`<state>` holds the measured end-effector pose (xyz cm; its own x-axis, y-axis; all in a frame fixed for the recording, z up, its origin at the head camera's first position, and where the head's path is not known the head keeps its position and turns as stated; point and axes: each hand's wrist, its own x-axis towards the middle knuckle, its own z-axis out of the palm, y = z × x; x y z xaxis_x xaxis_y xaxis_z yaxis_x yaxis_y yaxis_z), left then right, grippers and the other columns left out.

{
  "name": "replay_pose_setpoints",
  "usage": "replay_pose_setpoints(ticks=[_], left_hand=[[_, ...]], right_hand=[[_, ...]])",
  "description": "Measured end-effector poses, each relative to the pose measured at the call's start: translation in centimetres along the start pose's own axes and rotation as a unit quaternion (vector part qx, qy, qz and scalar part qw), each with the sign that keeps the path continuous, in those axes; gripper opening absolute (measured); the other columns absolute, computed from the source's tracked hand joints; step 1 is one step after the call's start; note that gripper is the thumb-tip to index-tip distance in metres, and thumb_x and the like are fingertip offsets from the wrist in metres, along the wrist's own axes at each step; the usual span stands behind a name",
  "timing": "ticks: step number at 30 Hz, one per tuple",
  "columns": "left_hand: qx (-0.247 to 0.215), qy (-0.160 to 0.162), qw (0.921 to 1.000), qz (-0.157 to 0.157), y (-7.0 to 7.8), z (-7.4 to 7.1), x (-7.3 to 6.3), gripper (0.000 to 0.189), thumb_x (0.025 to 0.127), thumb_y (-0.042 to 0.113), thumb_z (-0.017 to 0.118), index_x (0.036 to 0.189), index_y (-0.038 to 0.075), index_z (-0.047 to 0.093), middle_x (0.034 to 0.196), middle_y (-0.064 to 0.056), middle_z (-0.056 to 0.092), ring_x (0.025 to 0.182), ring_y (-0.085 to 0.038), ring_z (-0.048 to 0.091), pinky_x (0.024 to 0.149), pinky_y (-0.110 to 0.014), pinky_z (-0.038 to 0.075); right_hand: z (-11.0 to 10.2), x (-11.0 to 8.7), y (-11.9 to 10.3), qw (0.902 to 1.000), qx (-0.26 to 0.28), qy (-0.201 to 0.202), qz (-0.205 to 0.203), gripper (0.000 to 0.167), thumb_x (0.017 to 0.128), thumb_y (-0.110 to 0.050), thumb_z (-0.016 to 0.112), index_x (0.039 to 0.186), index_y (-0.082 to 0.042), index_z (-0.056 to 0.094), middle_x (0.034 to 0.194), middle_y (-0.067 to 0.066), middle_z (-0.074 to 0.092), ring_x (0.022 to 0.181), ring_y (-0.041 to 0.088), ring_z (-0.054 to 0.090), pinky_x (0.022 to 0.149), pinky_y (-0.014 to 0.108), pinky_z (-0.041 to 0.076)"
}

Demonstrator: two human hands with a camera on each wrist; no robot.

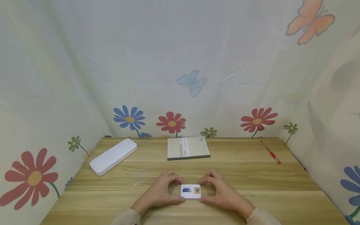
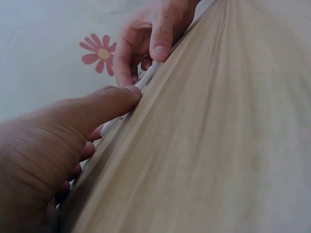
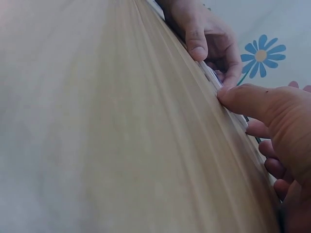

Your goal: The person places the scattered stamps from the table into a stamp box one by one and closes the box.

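Observation:
A small white rectangular card (image 1: 191, 195) with rounded corners lies near the front middle of the table. It bears a dark blue picture on the left and a tan, stamp-like one on the right. My left hand (image 1: 163, 189) holds its left end between thumb and fingers. At the right end, my right hand (image 1: 222, 192) grips it in the same way, thumb at the near corner and index finger at the far corner. Both wrist views show the card edge-on, low to the wood, with each thumb (image 2: 124, 94) against it; the other fingers are partly hidden.
A white pencil case (image 1: 113, 156) lies at the back left. Just in front of it is a clear, thin plastic piece (image 1: 142, 181). A Gambit notebook (image 1: 188, 147) lies at the back middle, a red pen (image 1: 271, 153) at the back right. A flowered curtain (image 1: 152, 56) surrounds the table.

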<state>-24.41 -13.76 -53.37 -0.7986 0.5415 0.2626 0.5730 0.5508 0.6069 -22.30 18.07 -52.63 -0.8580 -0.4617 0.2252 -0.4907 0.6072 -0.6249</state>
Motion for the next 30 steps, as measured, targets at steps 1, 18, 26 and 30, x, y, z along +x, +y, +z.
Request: replay_pose_setpoints(ticks=[1,18,26,30], left_hand=[[0.0,0.0,1.0,0.0,0.0,0.0,0.0,0.051,0.078,0.063,0.097,0.118,0.037,0.077,0.114,0.017,0.064,0.11,-0.006,0.055,0.1,-0.035,0.051],[-0.003,-0.01,0.9999,0.001,0.3,-0.3,0.2,0.065,0.078,0.064,0.097,0.13,0.034,0.074,0.119,0.016,0.066,0.114,-0.007,0.057,0.104,-0.037,0.051],[-0.015,0.008,0.9992,-0.037,1.0,-3.2,0.2,0.079,0.08,0.054,0.098,0.147,0.025,0.068,0.134,0.003,0.065,0.124,-0.02,0.061,0.107,-0.052,0.055],[0.013,0.044,0.9976,-0.052,0.1,-5.6,-0.4,0.081,0.08,0.047,0.101,0.149,0.021,0.067,0.137,-0.003,0.065,0.125,-0.025,0.062,0.106,-0.054,0.056]], right_hand=[[0.0,0.0,0.0,1.0,0.0,0.0,-0.001,0.048,0.084,-0.056,0.096,0.125,-0.04,0.077,0.131,-0.016,0.055,0.132,0.015,0.05,0.113,0.056,0.048],[-0.4,-0.1,-0.2,0.9999,0.001,-0.001,-0.013,0.045,0.085,-0.054,0.095,0.123,-0.041,0.075,0.132,-0.014,0.056,0.135,0.018,0.051,0.114,0.057,0.048],[-0.4,-0.1,-0.1,0.9998,-0.008,-0.002,-0.021,0.044,0.086,-0.054,0.095,0.123,-0.041,0.075,0.131,-0.014,0.057,0.133,0.017,0.051,0.112,0.053,0.05],[-0.5,-0.1,-0.3,0.9998,-0.001,-0.005,-0.018,0.043,0.086,-0.053,0.095,0.122,-0.04,0.076,0.131,-0.014,0.057,0.132,0.017,0.05,0.112,0.053,0.049]])
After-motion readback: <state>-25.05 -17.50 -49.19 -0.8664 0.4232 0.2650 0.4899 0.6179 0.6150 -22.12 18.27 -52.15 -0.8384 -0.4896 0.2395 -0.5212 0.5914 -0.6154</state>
